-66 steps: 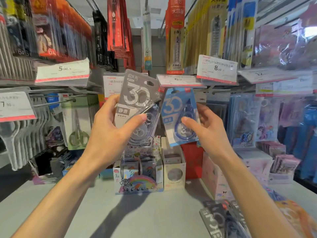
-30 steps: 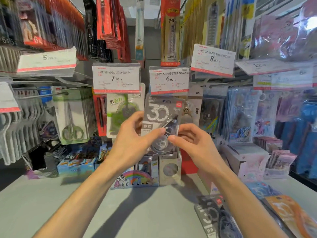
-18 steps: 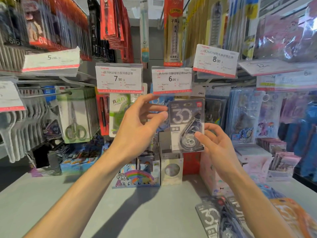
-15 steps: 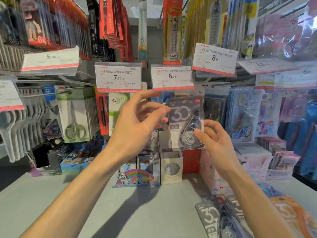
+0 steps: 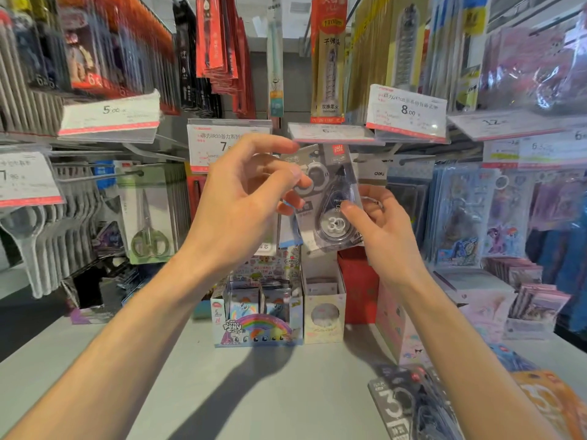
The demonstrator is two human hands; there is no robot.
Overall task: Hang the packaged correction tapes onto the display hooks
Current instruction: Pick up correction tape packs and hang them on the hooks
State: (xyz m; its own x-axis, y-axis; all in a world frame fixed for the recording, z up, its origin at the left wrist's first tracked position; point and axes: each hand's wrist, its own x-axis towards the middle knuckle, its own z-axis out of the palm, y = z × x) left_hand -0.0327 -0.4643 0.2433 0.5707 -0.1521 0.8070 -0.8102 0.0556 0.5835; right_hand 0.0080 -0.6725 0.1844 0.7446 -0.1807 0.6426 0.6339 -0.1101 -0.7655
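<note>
My right hand [image 5: 389, 231] grips a grey packaged correction tape [image 5: 330, 198] by its lower right side, thumb on the clear blister. The pack is tilted, and its top reaches just under the "6.00" price tag [image 5: 330, 132], which is tipped up almost flat. The hook behind the tag is hidden. My left hand [image 5: 244, 198] is spread at the pack's left edge, fingertips touching its upper left corner without gripping it. More packaged correction tapes [image 5: 409, 404] lie in a loose pile on the shelf at bottom right, beside an orange pack [image 5: 552, 404].
Hanging scissors packs [image 5: 149, 214] fill the hooks on the left. Below the hands stand a rainbow pony display box [image 5: 257, 319], a cream box [image 5: 324, 308] and a red box [image 5: 360, 281]. Price tags "7.90" [image 5: 211, 144] and "8.00" [image 5: 406, 112] flank the spot. Sticker packs [image 5: 460, 217] hang on the right.
The grey pack passed from my left hand to my right, then moved right and up to the "6.00" tag. The tag tipped up flat. My left hand opened beside the pack.
</note>
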